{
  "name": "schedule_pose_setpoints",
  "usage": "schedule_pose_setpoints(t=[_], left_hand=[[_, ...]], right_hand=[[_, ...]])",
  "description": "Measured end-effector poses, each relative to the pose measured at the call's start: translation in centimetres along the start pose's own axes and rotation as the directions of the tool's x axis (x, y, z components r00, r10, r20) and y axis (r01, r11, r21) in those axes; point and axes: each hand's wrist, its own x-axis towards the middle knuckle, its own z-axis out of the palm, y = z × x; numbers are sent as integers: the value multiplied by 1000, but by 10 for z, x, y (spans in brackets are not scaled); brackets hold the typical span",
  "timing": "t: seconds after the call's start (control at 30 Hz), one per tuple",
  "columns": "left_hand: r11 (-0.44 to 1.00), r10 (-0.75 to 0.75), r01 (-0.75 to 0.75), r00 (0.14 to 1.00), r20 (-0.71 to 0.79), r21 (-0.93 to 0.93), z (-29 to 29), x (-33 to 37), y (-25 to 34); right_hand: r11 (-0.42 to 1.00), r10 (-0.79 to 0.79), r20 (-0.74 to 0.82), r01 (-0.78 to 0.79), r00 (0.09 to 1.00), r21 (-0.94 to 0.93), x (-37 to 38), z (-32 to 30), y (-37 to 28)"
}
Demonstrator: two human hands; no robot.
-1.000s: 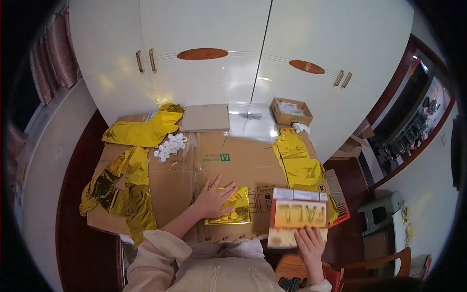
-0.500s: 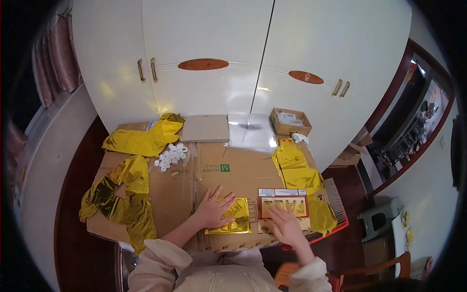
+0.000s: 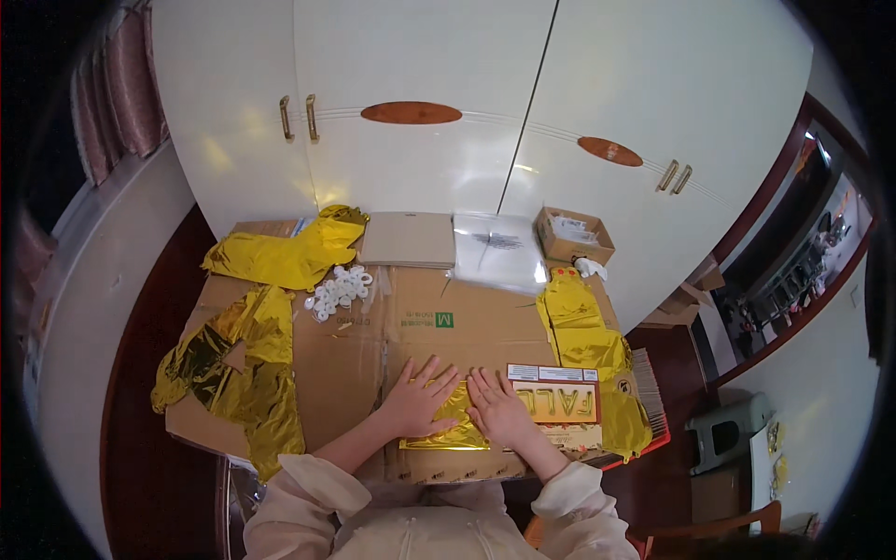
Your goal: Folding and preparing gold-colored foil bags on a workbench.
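A folded gold foil piece (image 3: 455, 437) lies flat on the cardboard table top near its front edge. My left hand (image 3: 418, 403) rests spread over the foil's left side. Palm down on its right side, my right hand (image 3: 497, 409) has straight fingers pointing away from me. Both hands touch the foil and partly cover it. Just right of my right hand lies a printed card (image 3: 560, 399) with gold letter shapes on it, its left part behind the hand.
Gold foil balloons (image 3: 280, 261) lie spread at the left, with another gold pile (image 3: 583, 327) at the right. White rings (image 3: 338, 293), grey boards (image 3: 408, 240), clear plastic sleeves (image 3: 499, 252) and a small cardboard box (image 3: 574, 241) are along the back. White cabinets stand behind.
My right hand has moved left from the printed card onto the gold foil, uncovering the card's letters. My left hand stays on the foil. The whole view has shifted slightly.
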Motion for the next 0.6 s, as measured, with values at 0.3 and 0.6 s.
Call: schedule_pose_setpoints(t=[0.3, 0.6], left_hand=[[999, -34, 33, 999, 27, 18, -4, -10, -7], [999, -15, 11, 994, 108, 37, -8, -28, 9]], right_hand=[[985, -118, 70, 126, 991, -118, 3, -15, -7], [975, -209, 209, 186, 955, 124, -37, -46, -64]])
